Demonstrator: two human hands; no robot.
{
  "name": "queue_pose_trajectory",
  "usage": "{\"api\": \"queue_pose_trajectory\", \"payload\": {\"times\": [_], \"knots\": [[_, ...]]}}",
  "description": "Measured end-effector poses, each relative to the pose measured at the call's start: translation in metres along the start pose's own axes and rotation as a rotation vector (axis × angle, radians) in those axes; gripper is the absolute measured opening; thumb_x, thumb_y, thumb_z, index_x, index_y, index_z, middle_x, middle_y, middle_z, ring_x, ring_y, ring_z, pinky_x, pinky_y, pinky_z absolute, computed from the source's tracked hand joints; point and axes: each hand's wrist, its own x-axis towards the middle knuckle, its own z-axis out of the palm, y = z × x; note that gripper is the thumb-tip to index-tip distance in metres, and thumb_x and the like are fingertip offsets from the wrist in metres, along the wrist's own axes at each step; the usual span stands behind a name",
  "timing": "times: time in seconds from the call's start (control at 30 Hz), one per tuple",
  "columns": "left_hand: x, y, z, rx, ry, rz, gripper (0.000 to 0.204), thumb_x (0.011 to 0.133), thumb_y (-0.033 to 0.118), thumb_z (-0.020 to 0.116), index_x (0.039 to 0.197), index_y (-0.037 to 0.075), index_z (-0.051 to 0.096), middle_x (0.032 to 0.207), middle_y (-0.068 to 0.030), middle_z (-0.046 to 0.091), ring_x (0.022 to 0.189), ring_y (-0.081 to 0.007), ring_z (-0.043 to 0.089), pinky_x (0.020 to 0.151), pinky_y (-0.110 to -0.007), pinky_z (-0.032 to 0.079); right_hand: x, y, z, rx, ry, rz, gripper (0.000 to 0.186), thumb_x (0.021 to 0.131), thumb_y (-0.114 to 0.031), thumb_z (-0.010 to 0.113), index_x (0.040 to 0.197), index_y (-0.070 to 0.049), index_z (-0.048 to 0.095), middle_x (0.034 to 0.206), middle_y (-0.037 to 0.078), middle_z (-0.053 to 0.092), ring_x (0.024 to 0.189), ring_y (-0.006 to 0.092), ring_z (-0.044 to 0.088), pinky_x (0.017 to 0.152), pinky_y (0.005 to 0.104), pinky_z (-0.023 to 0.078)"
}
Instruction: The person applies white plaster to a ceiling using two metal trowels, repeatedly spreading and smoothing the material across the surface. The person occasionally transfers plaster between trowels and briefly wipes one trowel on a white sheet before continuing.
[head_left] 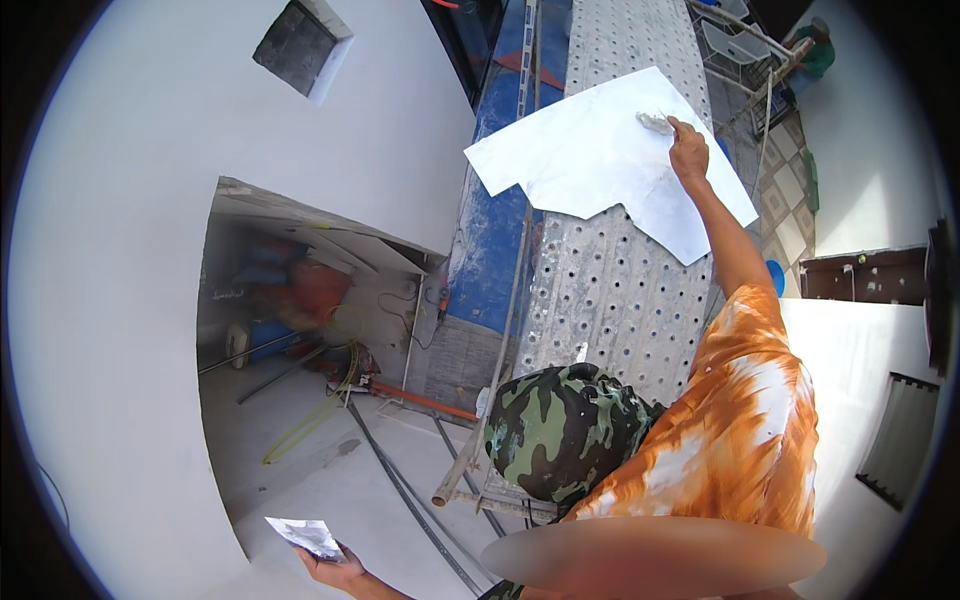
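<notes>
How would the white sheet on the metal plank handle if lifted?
Probably fairly stiff: the white sheet reaches past both sides of the metal plank without obvious droop. Its edges look thin, so it may be light for its size. Tilting it might shift the white lump at the fingertips of the right hand.

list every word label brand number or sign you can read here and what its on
Nothing is clearly legible.
Faint pale scrawl inside the wall opening: too small and blurred to read.
White sheet under the right hand: no lettering visible.
</notes>
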Motion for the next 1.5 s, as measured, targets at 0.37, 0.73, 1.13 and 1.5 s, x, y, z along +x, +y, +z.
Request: {"api": "queue_pose_trajectory", "payload": {"times": [0.37,0.73,1.13,1.5], "knots": [[0.009,-0.031,0.028,-0.001,-0.143,-0.078,0.054,0.104,0.038,0.052,0.148,0.007,0.049,0.141,-0.0071,0.057,0.124,-0.0270,0.057,0.103,-0.043,0.048,0.048,0.033,0.025,-0.252,-0.315,-0.106,0.048,0.083,-0.002,0.054,0.122,-0.021,0.074,0.115,0.009,0.073,0.103,0.0311,0.068,0.089,0.0455,0.053],[-0.028,-0.041,0.083,-0.040,-0.162,-0.122,0.053,0.106,0.032,0.048,0.151,0.004,0.044,0.147,-0.0106,0.052,0.130,-0.0294,0.053,0.107,-0.046,0.045,0.041,0.017,0.024,-0.270,-0.425,-0.217,0.041,0.086,-0.002,0.054,0.121,-0.013,0.072,0.112,0.014,0.069,0.101,0.0349,0.067,0.087,0.0449,0.057],[-0.047,-0.026,0.081,-0.050,-0.209,-0.126,0.050,0.107,0.032,0.047,0.148,0.002,0.047,0.143,-0.0116,0.054,0.126,-0.0309,0.056,0.105,-0.048,0.048,0.069,0.013,0.051,-0.318,-0.548,-0.095,0.039,0.092,-0.012,0.046,0.122,-0.015,0.070,0.110,0.021,0.072,0.103,0.0393,0.069,0.088,0.0524,0.054],[-0.067,-0.086,0.159,-0.212,-0.210,-0.145,0.043,0.109,0.027,0.040,0.142,0.002,0.049,0.139,-0.0093,0.058,0.126,-0.0261,0.057,0.108,-0.045,0.046,0.096,0.084,0.075,-0.163,-0.736,-0.416,0.035,0.088,-0.005,0.056,0.119,-0.005,0.072,0.104,0.030,0.069,0.102,0.0448,0.067,0.089,0.0515,0.052]]}}
